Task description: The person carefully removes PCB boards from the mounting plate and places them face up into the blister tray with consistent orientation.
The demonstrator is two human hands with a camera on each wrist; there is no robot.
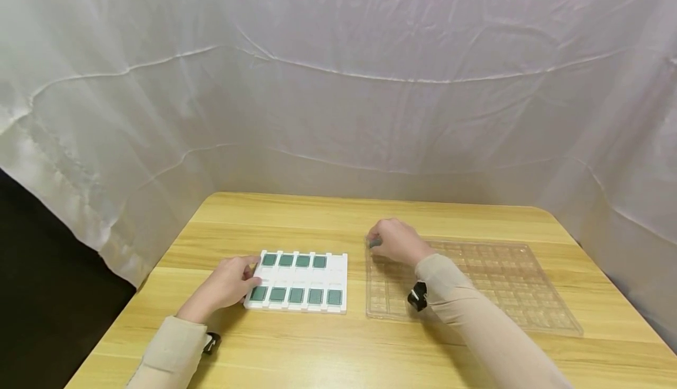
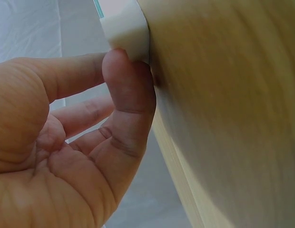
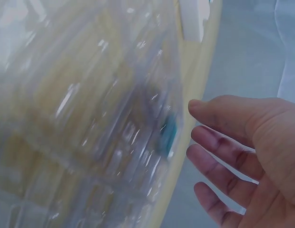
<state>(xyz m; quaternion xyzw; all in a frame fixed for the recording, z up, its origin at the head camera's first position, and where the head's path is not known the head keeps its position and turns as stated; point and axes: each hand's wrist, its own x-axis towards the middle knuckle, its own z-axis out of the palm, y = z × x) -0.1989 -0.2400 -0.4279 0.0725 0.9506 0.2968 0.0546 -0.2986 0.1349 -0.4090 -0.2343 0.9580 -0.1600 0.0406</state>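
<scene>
A white tray (image 1: 277,276) holds several green square chips (image 1: 296,295) in two rows, the far row stopping short of the right end. My left hand (image 1: 224,281) grips its left edge; the left wrist view shows fingertips (image 2: 120,64) against the tray's white side (image 2: 128,35). My right hand (image 1: 396,241) is over the far left corner of a clear plastic tray (image 1: 378,301) with many compartments. A teal chip (image 3: 169,135) sits in that corner. In the right wrist view the right hand (image 3: 242,152) has its fingers spread, apart from the chip.
Both trays lie on a wood-grain table (image 1: 296,351), with a strip of tabletop between them. A pale curtain (image 1: 338,118) hangs behind the table and along its sides. A dark area (image 1: 47,283) shows at the far left.
</scene>
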